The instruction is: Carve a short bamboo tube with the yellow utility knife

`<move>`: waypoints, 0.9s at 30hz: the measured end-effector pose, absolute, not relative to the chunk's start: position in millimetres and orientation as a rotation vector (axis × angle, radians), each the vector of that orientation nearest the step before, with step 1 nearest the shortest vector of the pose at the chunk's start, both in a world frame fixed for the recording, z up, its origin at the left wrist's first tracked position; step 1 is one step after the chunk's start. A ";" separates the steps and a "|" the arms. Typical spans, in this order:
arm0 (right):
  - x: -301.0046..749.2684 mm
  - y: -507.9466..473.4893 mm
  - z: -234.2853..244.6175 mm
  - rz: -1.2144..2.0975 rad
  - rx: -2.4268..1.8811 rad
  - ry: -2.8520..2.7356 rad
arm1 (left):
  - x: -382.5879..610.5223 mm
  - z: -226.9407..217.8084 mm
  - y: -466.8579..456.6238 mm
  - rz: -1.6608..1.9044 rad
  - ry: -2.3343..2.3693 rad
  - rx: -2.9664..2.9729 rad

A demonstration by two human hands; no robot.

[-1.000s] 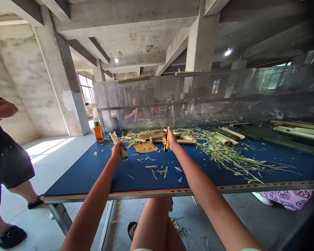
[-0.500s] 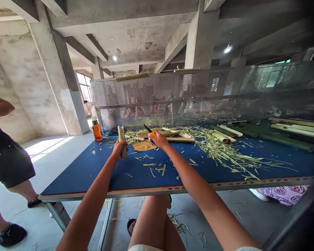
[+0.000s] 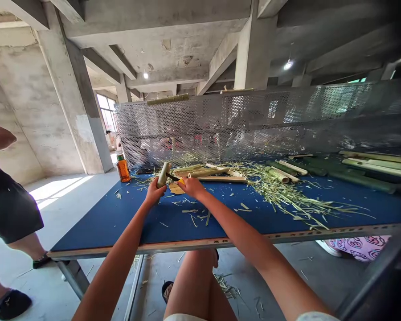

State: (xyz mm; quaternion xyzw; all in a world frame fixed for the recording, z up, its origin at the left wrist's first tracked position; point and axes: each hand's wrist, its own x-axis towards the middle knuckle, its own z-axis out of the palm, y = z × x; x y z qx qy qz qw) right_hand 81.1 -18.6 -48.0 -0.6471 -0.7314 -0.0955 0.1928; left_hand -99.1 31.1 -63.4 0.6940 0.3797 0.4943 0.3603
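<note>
- Nearest: my bare legs (image 3: 194, 285) under table, w/ bamboo scraps on floor (image 3: 229, 290) by my feet.
- Table front edge: steel rail (image 3: 200, 242), slotted, runs L to R below blue tabletop (image 3: 96, 229).
- L hand (image 3: 154, 194): fingers curled, closed around lower part of bamboo section (image 3: 163, 174). Section tilted, near upright, held above tabletop, far end leaning R.
- R hand (image 3: 192, 187): fingers wrapped tight on yellow handle of utility knife (image 3: 182, 180). Individual finger positions partly hidden. Dark blade points L, at or just beside top of section; exact contact can't tell.
- Under/just past hands: tan cardboard piece (image 3: 176, 189) on tabletop, partly hidden by hands. Small bamboo chips (image 3: 194, 214) scattered around.
- L of table: co-worker (image 3: 6, 214), standing, dark shorts, slippers.
- Mid table, R: heap of bamboo shavings (image 3: 280, 191).
- Far L: amber bottle (image 3: 123, 169), upright on table.
- Far center: flat bamboo strips (image 3: 200, 172) lying side by side.
- Far R: green bamboo tubes (image 3: 361, 182), lying lengthwise.
- Farthest: perforated metal screen (image 3: 220, 129) along far table edge.
</note>
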 end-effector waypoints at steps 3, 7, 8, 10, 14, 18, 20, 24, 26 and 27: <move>77.8 -15.9 -50.6 -0.262 -1.831 -2.069 | -105.9 -63.7 30.0 1.333 1.122 1.974; 72.6 -12.3 -53.1 -0.325 -1.941 -1.964 | -109.7 -61.4 25.6 1.334 1.289 2.206; 71.8 -11.9 -53.3 -0.331 -1.964 -1.938 | -108.8 -60.9 24.9 1.312 1.301 2.213; 70.1 -11.6 -53.3 -0.331 -1.986 -1.910 | -105.8 -60.2 24.4 1.271 1.305 2.188; 66.7 -7.4 -52.3 -0.332 -1.973 -1.897 | -100.8 -58.3 24.0 1.244 1.278 2.101; 91.4 -2.0 -47.6 -0.167 -2.096 -1.599 | -100.2 -58.5 16.3 1.235 1.249 2.127; 120.9 -4.7 -46.4 -0.028 -2.238 -1.353 | -99.6 -60.2 10.6 1.218 1.177 2.211; 172.0 -15.5 -49.7 -0.023 -2.322 -1.173 | -95.9 -61.2 6.4 1.305 1.151 2.092; 172.2 -17.6 -48.8 -0.133 -2.225 -1.197 | -95.2 -59.6 8.2 1.352 1.210 1.972; 164.9 -17.5 -47.2 -0.192 -2.144 -1.282 | -95.8 -58.8 9.4 1.364 1.241 1.924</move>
